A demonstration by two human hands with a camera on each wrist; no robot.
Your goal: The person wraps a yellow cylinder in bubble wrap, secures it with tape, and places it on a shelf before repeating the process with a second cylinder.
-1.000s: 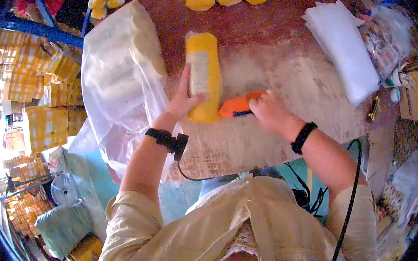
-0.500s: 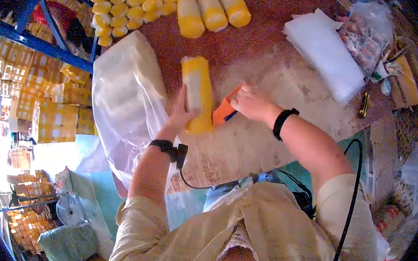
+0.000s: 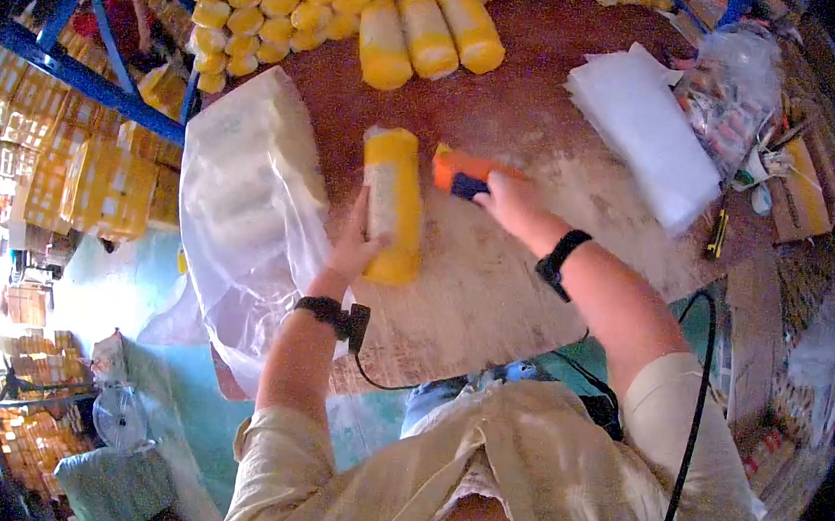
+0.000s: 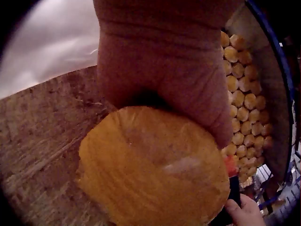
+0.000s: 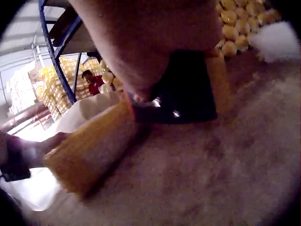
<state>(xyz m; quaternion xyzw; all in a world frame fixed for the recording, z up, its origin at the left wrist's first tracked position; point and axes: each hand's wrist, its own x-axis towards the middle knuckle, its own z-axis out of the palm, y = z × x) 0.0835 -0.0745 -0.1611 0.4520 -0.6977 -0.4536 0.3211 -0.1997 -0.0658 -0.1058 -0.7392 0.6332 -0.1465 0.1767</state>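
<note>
My left hand [image 3: 350, 244] grips the lower left side of a yellow-wrapped roll [image 3: 398, 198] with a pale label, lying lengthwise on the table. In the left wrist view the round yellow end [image 4: 155, 165] of this roll faces the camera, its wrapping creased, and the fingers are mostly hidden behind it. My right hand [image 3: 513, 204] holds an orange and dark blue handheld tool [image 3: 466, 177] just right of the roll's upper part. In the right wrist view the tool's dark side [image 5: 188, 92] shows under the hand, overlapping the roll's far end.
A large clear plastic bag [image 3: 251, 164] lies left of the roll. Beyond it are stacked yellow rolls [image 3: 282, 1] and three more lying loose [image 3: 424, 35]. White sheets [image 3: 646, 132], a bag of small items [image 3: 730, 90] and a yellow cutter [image 3: 718, 234] lie right.
The orange tool has moved from the roll's lower right side up to near its upper right, turning as it went. The left hand still holds the roll. The head view has shifted.
</note>
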